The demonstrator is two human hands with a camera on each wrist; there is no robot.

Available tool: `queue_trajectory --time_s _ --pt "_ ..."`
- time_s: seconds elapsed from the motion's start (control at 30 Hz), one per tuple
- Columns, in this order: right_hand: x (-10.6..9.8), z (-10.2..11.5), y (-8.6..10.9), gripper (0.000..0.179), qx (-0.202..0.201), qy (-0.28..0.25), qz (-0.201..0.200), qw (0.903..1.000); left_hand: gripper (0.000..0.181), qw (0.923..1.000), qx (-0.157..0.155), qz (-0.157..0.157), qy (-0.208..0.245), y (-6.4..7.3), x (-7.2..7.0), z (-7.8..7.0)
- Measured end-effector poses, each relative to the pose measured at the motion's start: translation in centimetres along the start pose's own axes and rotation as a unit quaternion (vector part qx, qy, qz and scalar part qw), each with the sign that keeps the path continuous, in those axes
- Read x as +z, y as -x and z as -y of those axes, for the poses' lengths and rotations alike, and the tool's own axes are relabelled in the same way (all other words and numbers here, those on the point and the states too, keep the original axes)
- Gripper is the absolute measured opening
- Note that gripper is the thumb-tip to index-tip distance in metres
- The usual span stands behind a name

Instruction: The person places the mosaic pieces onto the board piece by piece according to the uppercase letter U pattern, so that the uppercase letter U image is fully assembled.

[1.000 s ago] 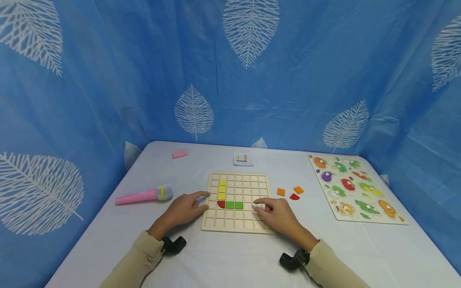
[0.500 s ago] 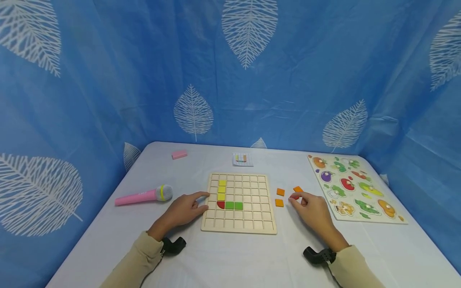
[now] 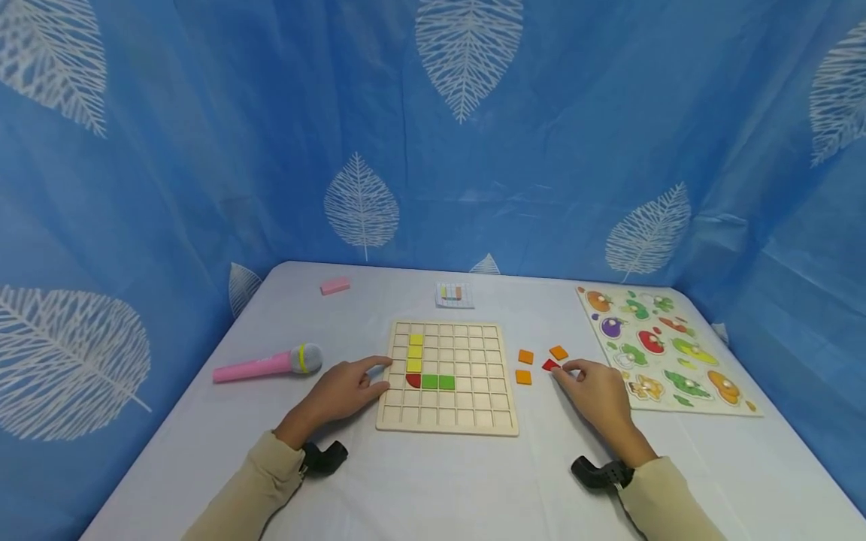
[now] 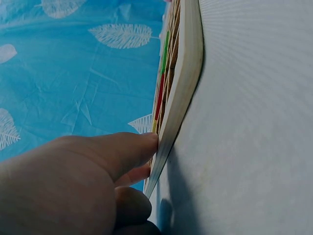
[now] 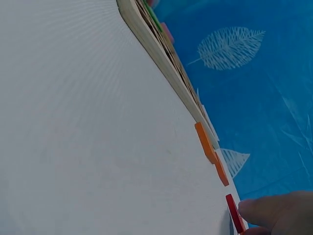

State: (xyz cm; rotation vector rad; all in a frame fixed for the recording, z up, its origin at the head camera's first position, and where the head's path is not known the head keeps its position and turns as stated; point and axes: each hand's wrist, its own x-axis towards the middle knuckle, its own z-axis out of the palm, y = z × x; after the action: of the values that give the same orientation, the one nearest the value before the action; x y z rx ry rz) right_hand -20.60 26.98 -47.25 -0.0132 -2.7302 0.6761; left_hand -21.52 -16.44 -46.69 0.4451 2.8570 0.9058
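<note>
My left hand [image 3: 345,391] rests against the left edge of the wooden grid board [image 3: 473,417], thumb and index finger spread along it. In the left wrist view, the thumb [image 4: 142,142] touches the board's side. On the board sit yellow tiles [image 3: 415,352] in a column, a red quarter-circle tile [image 3: 413,381] below them and two green tiles [image 3: 438,382] in a row. Right of the board, my right hand [image 3: 598,394] pinches another red tile [image 3: 550,365] between thumb and fingers. In the right wrist view this red tile [image 5: 234,213] stands tilted at the fingertips.
Three orange tiles [image 3: 524,377] lie around the red one. A vegetable puzzle board [image 3: 666,353] is at the right. A pink microphone [image 3: 264,367] lies at the left, a pink block [image 3: 334,285] and a pattern card [image 3: 454,295] at the back.
My right hand has left the board for the loose tiles on its right, and an orange tile now lies beside the board. The red tile has turned at the fingertips. My left hand stays.
</note>
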Motion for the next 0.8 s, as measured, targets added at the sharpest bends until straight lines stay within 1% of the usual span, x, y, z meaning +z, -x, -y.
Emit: queue_trajectory --time_s 0.17,0.3,0.57,0.63,0.8 --pt "0.4 0.3 -0.2 0.032 0.013 0.002 0.008 0.9999 0.047 1.0 -0.002 0.002 0.008 0.0 -0.1 0.0" --pt "0.7 0.5 -0.3 0.034 0.02 0.009 0.004 0.9998 0.048 0.9999 0.001 0.002 0.011 0.0 0.1 0.1" --pt "1.1 0.7 -0.4 0.045 0.02 0.019 0.013 0.9995 0.048 0.9999 0.006 0.006 0.01 -0.1 0.0 0.0" --pt "1.2 0.6 -0.4 0.047 0.015 0.021 0.014 0.9996 0.048 0.9999 0.006 0.005 0.009 -0.1 0.0 0.0" --pt "1.4 0.5 -0.5 0.045 0.005 0.017 0.01 0.9998 0.046 0.9999 0.003 0.002 0.01 -0.1 0.2 0.1"
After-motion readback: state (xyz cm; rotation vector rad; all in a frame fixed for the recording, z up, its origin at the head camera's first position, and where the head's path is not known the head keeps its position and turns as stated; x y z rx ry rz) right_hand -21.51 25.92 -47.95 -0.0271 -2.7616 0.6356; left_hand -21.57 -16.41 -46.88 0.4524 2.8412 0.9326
